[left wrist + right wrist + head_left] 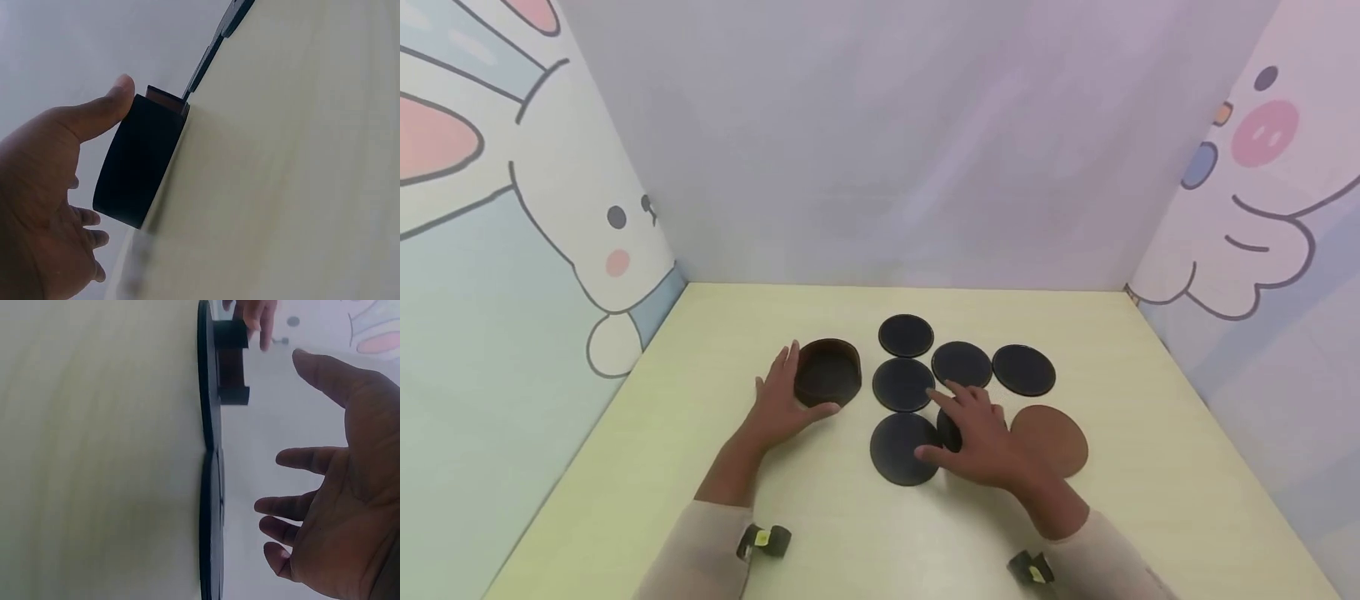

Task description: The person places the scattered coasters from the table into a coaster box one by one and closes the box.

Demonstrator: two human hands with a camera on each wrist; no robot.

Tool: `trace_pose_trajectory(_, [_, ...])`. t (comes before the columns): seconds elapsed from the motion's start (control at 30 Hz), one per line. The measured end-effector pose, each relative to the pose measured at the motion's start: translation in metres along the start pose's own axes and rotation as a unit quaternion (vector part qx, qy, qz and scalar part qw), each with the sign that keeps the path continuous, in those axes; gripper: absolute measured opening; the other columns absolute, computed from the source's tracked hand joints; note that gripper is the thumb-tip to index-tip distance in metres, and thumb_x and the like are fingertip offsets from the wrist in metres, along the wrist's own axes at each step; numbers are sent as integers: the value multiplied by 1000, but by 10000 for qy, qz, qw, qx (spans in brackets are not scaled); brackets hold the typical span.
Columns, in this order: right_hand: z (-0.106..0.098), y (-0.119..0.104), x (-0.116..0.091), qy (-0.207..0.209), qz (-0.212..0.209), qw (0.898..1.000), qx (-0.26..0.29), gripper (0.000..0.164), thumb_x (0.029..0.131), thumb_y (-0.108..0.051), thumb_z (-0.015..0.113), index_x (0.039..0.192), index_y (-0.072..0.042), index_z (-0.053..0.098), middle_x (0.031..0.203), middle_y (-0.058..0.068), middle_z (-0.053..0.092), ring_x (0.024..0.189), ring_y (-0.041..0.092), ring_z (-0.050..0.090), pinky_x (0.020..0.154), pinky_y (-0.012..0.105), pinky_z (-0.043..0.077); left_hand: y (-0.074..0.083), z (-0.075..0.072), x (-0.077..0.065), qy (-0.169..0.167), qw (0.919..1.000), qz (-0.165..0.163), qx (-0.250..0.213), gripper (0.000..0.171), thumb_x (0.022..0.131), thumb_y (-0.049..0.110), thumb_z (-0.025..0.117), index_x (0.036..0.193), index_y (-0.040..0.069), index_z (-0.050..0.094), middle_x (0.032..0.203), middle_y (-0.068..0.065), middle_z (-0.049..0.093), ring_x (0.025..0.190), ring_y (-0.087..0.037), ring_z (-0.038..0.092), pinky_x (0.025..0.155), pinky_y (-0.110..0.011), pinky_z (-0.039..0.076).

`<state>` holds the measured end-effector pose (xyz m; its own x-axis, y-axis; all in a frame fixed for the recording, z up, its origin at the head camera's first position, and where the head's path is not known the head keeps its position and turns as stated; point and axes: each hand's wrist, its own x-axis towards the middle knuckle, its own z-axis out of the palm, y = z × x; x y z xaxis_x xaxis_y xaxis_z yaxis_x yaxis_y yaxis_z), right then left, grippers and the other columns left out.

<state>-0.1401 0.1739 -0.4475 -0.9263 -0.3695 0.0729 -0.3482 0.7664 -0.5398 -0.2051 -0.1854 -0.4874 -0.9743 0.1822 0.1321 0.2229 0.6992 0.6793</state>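
My left hand (780,408) is beside a round coaster holder (827,372), black outside with a brown inner wall and a gap in its side. Its fingers reach along the left side and the thumb extends by the front rim; in the left wrist view the thumb tip is right at the holder's (140,162) edge. My right hand (977,437) hovers with spread fingers above the flat round coasters, holding nothing. Under it, a black coaster (949,429) is partly hidden. A black coaster (898,454) lies below its thumb, and a brown coaster (1052,442) lies to its right.
More black coasters lie flat beyond the right hand: a middle one (904,383), a far one (906,335), one at centre right (962,364) and a right one (1024,370). The pale table (865,533) is bounded by a grey back wall (880,167) and cartoon-printed side walls.
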Motion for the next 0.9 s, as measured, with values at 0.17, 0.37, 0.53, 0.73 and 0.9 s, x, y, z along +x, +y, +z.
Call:
trace_pose_trajectory(0.17, [8, -9, 4, -416, -209, 9986, 255, 91, 92, -57, 81, 166, -16, 49, 174, 24, 38, 159, 53, 30, 114, 87, 29, -13, 3, 3, -43, 9992, -51, -402, 137, 79, 73, 87, 177, 16, 12, 182, -25, 17, 169, -49, 14, 123, -91, 1])
trace_pose_trajectory(0.37, [12, -16, 6, -742, -449, 9960, 204, 90, 88, -59, 86, 162, -19, 54, 170, 25, 41, 153, 49, 37, 108, 77, 37, -14, 0, 4, -258, 9985, -141, -454, 124, 91, 52, 86, 176, 4, 10, 183, -24, 17, 170, -48, 15, 128, -85, -1])
trace_pose_trajectory(0.53, [14, -20, 6, -957, -464, 9943, -36, 89, 85, -57, 90, 160, -25, 57, 167, 26, 44, 149, 49, 39, 108, 77, 37, -26, 6, 6, -236, 9980, -212, -545, 121, 93, 53, 85, 175, 2, 12, 183, -20, 21, 169, -47, 21, 133, -78, -4])
trace_pose_trajectory(0.73, [18, -26, 5, -1031, -454, 9925, -483, 90, 83, -56, 92, 161, -27, 56, 162, 26, 45, 143, 45, 42, 107, 70, 38, -30, 7, 3, -111, 9980, -109, -609, 124, 91, 64, 82, 176, 6, 12, 182, -22, 23, 167, -50, 24, 133, -78, -1])
trace_pose_trajectory(0.9, [19, -31, 6, -885, -675, 9913, -698, 90, 81, -51, 95, 159, -24, 59, 156, 26, 47, 137, 43, 47, 101, 65, 42, -24, 5, 2, -130, 9976, -146, -668, 126, 90, 66, 82, 176, 5, 13, 181, -24, 22, 166, -51, 23, 134, -77, -2])
